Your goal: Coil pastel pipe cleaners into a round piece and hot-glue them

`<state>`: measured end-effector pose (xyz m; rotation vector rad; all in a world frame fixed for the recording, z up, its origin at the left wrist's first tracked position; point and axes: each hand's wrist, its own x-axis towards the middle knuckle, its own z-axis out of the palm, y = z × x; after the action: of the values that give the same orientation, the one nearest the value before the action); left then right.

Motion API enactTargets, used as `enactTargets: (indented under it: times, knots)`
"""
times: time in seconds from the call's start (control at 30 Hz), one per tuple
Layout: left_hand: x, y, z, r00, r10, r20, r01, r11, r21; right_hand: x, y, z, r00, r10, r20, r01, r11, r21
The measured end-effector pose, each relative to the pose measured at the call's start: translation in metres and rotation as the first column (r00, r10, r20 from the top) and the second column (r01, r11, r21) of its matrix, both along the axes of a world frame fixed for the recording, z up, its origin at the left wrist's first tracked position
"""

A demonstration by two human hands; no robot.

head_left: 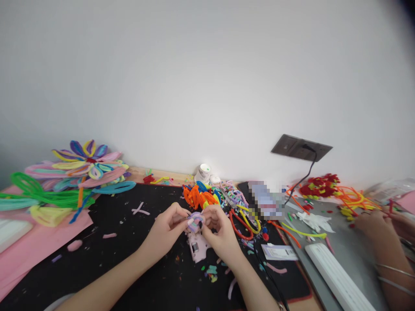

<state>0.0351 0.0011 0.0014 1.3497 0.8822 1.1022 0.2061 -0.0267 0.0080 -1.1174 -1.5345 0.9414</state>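
Note:
Both my hands meet over the middle of the black mat [129, 242]. Between their fingertips is a small looped piece of lilac and pink fuzzy stem [195, 220]. My left hand [170, 226] pinches it from the left, thumb and forefinger together. From the right, my right hand [218, 226] grips its other side with curled fingers. Just below the fingertips, a pale pink device [198, 248] lies on the mat. Orange fuzzy loops [196, 196] rest right behind the hands.
Fuzzy-stem flowers [90, 160] and green loops [48, 192] lie on pink paper [39, 255] at left. A white cup [203, 172] stands behind. Cut pieces, red and yellow stems and a white power strip [337, 276] lie right, near another person's hands [372, 224].

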Motion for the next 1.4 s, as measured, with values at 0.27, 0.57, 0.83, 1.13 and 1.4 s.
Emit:
enactTargets:
  times: [0.27, 0.57, 0.83, 1.13, 1.4]
  knots:
    - [-0.0003, 0.0007, 0.0025, 1.0, -0.006, 0.005, 0.006, 1.0, -0.017, 0.001, -0.0013, 0.0017, 0.998, -0.003, 0.055, 0.001, 0.999, 0.036]
    - [-0.0005, -0.0003, 0.0033, 0.999, -0.018, 0.026, 0.019, 0.999, -0.035, 0.0016, -0.0017, 0.0032, 0.996, -0.016, 0.083, 0.008, 0.996, 0.092]
    - [-0.0001, 0.0003, 0.0021, 0.999, -0.018, 0.043, 0.019, 0.999, -0.028, 0.0015, -0.0022, 0.0039, 0.997, -0.011, 0.081, 0.004, 0.996, 0.087]
    - [-0.0006, 0.001, -0.0012, 0.998, -0.011, 0.062, 0.014, 0.999, -0.043, 0.0007, -0.002, 0.0046, 0.998, -0.012, 0.064, 0.007, 0.997, 0.077]
    - [-0.0021, 0.0018, -0.0046, 1.0, -0.011, 0.009, 0.01, 1.0, 0.008, 0.0006, -0.0021, 0.0017, 0.999, -0.032, -0.013, 0.033, 0.999, 0.027]
